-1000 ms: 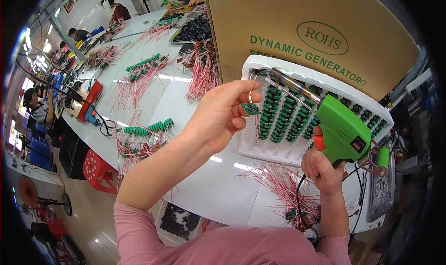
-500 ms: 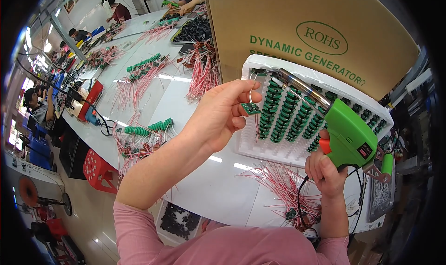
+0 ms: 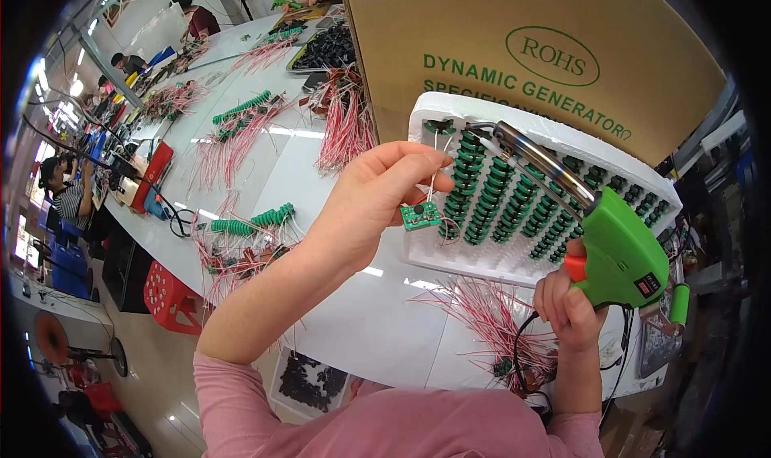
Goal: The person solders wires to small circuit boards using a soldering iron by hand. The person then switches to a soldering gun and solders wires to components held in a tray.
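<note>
My left hand (image 3: 373, 197) pinches thin white wires between thumb and fingertips. From these wires dangles a small green circuit board (image 3: 421, 215), its component side showing. My right hand (image 3: 569, 307) grips a green soldering gun (image 3: 625, 249) with a red trigger and a long metal barrel. The gun's tip reaches to the upper left of a white foam tray (image 3: 426, 108), close to a small dark-and-green part (image 3: 438, 126) where the white wires run. Whether the tip touches it is hard to tell. Rows of green boards (image 3: 465, 181) stand upright in the tray.
Behind the tray rises a large cardboard box (image 3: 546, 48). A bundle of red and white wires (image 3: 490, 321) lies in front of it. More wired boards (image 3: 249, 225) are on the white table to the left. A red stool (image 3: 170, 297) stands beside the table; other people work farther off.
My right hand and the soldering gun have shifted slightly right and down. The dangling circuit board has swung lower and left, turning its face toward me. My left hand keeps its pinch.
</note>
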A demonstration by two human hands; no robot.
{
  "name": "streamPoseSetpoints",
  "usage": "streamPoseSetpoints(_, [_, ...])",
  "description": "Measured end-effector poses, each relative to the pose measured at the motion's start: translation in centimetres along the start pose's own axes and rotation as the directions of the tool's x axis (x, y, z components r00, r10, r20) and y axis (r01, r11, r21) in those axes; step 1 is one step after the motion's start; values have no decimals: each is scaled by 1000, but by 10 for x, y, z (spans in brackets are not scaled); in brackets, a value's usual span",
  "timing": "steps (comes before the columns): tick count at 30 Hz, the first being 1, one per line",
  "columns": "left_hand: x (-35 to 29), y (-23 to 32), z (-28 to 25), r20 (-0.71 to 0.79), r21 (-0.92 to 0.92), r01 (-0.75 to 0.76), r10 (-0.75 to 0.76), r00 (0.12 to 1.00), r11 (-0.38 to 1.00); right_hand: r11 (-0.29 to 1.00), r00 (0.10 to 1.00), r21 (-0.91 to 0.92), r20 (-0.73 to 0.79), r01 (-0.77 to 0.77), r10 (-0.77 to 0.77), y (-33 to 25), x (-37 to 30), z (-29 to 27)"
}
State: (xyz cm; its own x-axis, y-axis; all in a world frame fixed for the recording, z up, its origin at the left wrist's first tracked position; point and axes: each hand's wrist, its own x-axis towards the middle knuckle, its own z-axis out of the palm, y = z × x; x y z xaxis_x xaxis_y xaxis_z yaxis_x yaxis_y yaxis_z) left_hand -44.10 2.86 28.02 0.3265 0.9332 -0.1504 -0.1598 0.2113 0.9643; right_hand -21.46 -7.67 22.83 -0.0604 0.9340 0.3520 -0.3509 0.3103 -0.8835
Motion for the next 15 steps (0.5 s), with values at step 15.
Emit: streamPoseSetpoints(15, [2,-2,0,-20,9,28,-28,999,1000,1000,1000,-20,8,4,-4,2,-1,-4])
